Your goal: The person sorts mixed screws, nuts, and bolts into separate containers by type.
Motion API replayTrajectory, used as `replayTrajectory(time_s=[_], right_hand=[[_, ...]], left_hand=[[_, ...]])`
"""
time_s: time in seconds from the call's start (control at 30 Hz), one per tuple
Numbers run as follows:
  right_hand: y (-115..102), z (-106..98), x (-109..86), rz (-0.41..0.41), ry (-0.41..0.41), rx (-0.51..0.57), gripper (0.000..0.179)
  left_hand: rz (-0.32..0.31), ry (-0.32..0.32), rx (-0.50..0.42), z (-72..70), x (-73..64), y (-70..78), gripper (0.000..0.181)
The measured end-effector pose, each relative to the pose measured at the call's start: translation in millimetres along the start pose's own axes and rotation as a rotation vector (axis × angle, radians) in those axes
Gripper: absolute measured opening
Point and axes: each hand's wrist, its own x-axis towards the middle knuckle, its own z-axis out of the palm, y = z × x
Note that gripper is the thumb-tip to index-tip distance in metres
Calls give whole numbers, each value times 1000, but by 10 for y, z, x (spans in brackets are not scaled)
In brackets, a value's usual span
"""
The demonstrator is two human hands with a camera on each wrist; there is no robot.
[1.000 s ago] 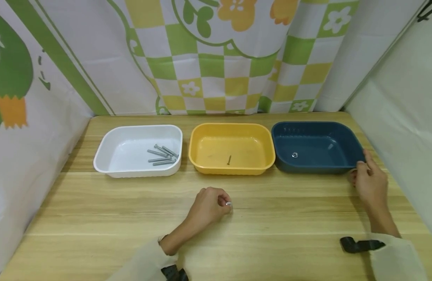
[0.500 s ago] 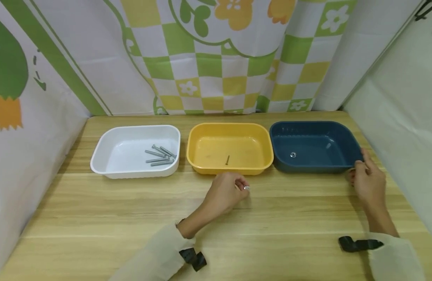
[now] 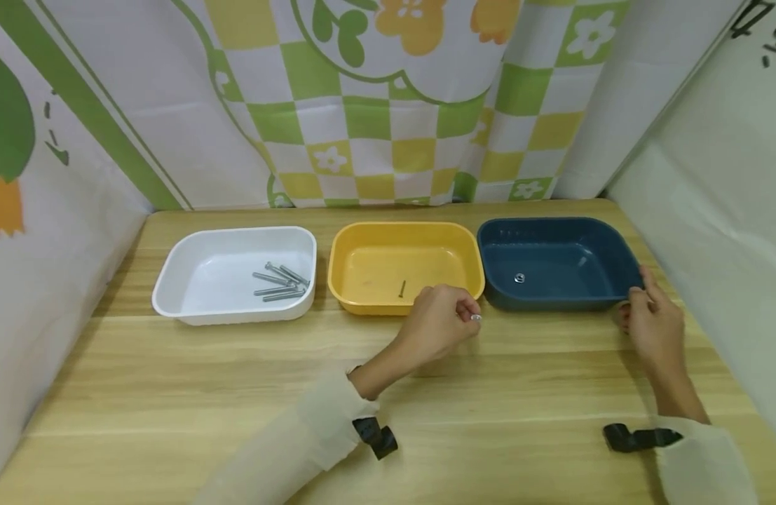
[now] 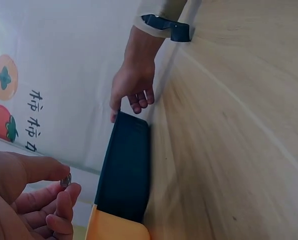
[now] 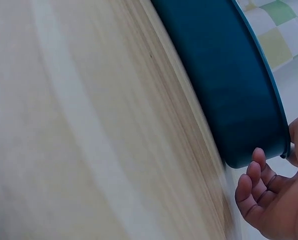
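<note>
My left hand (image 3: 439,321) pinches a small silver nut (image 4: 66,180) between thumb and fingertips. In the head view it is above the table, at the front right corner of the yellow tray (image 3: 406,308). My right hand (image 3: 657,330) grips the right end of the dark blue tray (image 3: 561,304) at its rim. Loosely curled lower fingers (image 5: 256,172) show against the outer wall in the right wrist view. Inside that tray lies another silver nut (image 3: 519,278). A single dark screw (image 3: 402,288) lies in the yellow tray.
The white tray (image 3: 233,317) on the left holds several long silver bolts (image 3: 279,290). All three trays stand in a row along the back of the wooden table (image 3: 236,393), with the yellow and blue ones side by side. Patterned curtains (image 3: 375,119) close off the back and sides.
My left hand has moved right and away from me, carrying the nut from in front of the yellow tray toward the blue one. The right hand keeps its hold on the blue tray.
</note>
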Motion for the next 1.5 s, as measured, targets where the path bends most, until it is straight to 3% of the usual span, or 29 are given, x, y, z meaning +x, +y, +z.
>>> replayTrajectory(time_s=[0.17, 0.63, 0.97, 1.2, 1.5], right_hand=[[-24, 10, 15, -4, 13, 17, 53], [-11, 50, 5, 31, 27, 34, 53], [-24, -18, -36, -14, 25, -56, 54], [-24, -25, -44, -20, 11, -44, 54], [3, -70, -58, -21, -3, -71, 55]], left_hand=[[16, 11, -39, 56, 152, 69, 5], [27, 23, 1, 187, 511, 160, 2], [34, 36, 100, 491, 795, 200, 4], [35, 58, 120, 541, 881, 235, 5], [-15, 67, 140, 602, 919, 264, 10]])
